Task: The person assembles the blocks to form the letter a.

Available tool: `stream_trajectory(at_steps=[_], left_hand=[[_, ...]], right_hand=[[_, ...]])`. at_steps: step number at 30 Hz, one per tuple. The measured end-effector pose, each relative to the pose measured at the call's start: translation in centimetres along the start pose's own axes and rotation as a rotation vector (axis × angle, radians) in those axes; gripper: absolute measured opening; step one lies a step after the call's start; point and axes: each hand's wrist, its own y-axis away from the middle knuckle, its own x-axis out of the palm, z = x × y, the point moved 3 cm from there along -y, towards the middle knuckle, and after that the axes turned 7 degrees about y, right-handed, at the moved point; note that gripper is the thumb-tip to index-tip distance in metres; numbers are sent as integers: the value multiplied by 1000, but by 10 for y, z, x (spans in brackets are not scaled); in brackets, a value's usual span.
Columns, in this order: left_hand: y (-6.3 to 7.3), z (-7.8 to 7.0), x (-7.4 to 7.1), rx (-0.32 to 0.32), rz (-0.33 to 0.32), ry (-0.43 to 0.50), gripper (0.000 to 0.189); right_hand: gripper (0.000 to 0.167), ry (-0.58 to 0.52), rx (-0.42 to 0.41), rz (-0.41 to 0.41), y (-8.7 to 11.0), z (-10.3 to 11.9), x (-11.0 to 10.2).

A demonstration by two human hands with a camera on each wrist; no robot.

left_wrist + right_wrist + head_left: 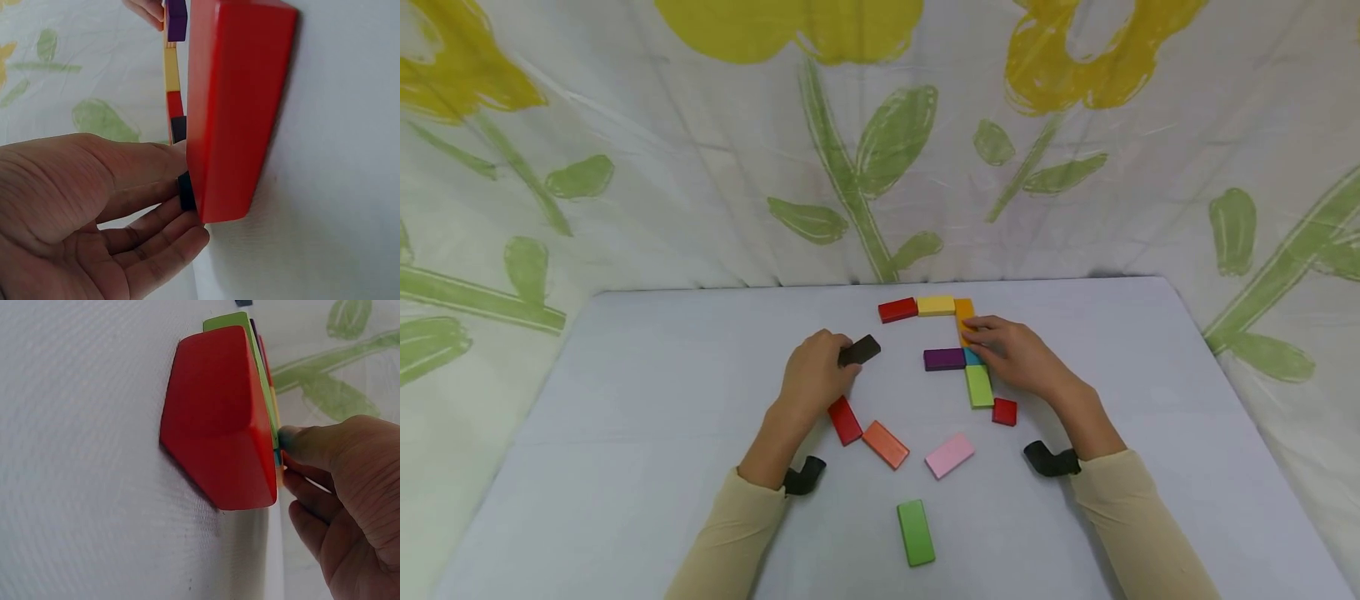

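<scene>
My left hand (817,375) pinches a black block (860,351) between thumb and fingers at its near end. Just below that hand, a red block (846,421) lies on the table; it looms large in the left wrist view. On the right, my right hand (1017,352) has fingertips on an orange block (964,312), with the thumb by a blue block (972,357). The fingers partly cover both. A yellow block (936,306) and another red one (898,310) continue the row leftward. Purple (944,359) and lime-green (979,387) blocks adjoin the blue one.
A small red block (1004,412) sits at the lime block's lower corner. Nearer the front lie orange-red (886,444), pink (950,455) and green (915,532) blocks on the white table (662,467). A flowered curtain (700,192) hangs behind the table's back edge.
</scene>
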Motion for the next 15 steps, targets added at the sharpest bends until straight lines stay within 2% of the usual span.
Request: stream_trajectory(at_steps=[9, 15], left_hand=[[0, -3, 2, 37, -10, 9, 36], [1, -10, 6, 55, 15, 22, 36]], right_hand=[[36, 6, 1, 3, -1, 0, 0], [36, -3, 3, 5, 0, 0, 0]])
